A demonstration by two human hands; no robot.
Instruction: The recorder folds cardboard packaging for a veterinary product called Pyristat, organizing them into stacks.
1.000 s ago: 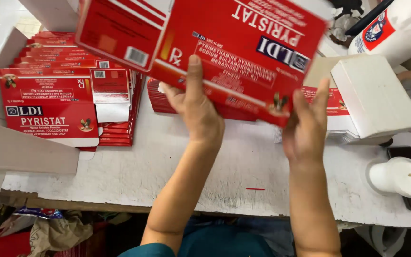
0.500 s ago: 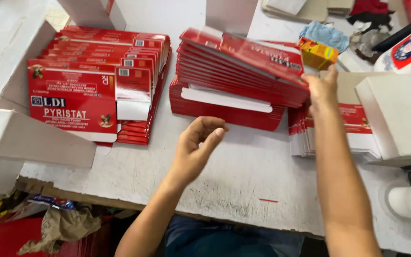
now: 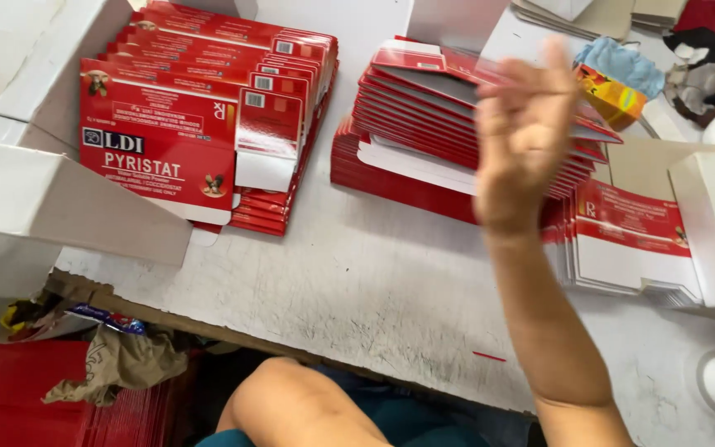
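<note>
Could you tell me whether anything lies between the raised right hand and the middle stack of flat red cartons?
Nothing visible does. The right hand is lifted, blurred, just in front of the middle stack of flat red cartons, with only bare table below it.

A packaging workshop: stacks of flat red cartons (image 3: 208, 108) (unfolded) cover a worn white worktable (image 3: 357, 290), scraps beneath.

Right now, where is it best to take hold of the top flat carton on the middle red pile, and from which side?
Probably at the near left edge of the top flat carton, coming from the front left. The middle pile is fanned, so each sheet's edge steps out there and a finger could slip under. The raised right hand is blurred, open and holds nothing.
</note>
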